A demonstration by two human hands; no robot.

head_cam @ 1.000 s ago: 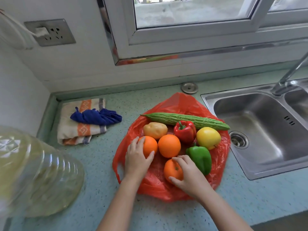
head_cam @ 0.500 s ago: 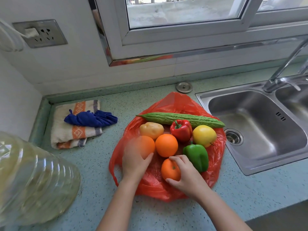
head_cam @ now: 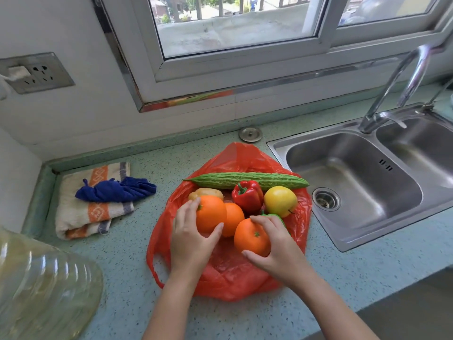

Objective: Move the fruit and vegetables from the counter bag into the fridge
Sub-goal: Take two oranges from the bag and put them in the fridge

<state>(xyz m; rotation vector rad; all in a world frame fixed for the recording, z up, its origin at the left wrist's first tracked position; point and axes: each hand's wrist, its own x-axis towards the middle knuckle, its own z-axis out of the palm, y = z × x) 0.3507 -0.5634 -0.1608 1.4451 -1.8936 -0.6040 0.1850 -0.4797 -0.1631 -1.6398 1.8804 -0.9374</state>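
A red plastic bag (head_cam: pixel 300 224) lies spread open on the counter with produce on it. My left hand (head_cam: pixel 190 239) grips an orange (head_cam: pixel 210 213), lifted off the bag. My right hand (head_cam: pixel 277 251) grips a second orange (head_cam: pixel 251 238), also raised. A third orange (head_cam: pixel 234 220) sits between them. Behind lie a potato (head_cam: pixel 208 192), a red pepper (head_cam: pixel 248 197), a yellow apple (head_cam: pixel 279 200) and a long bitter gourd (head_cam: pixel 247 180). A green pepper (head_cam: pixel 275 216) is mostly hidden behind my right hand.
A steel double sink (head_cam: pixel 355 182) with a tap (head_cam: pixel 397 87) lies to the right. A folded towel (head_cam: pixel 90 212) with a blue cloth (head_cam: pixel 115 191) sits at the left. A large clear bottle (head_cam: pixel 41 295) lies at the lower left. A metal lid (head_cam: pixel 250 134) rests near the wall.
Both hands have closed round their oranges and lifted them up off the bag towards me. The camera view has tilted up slightly.
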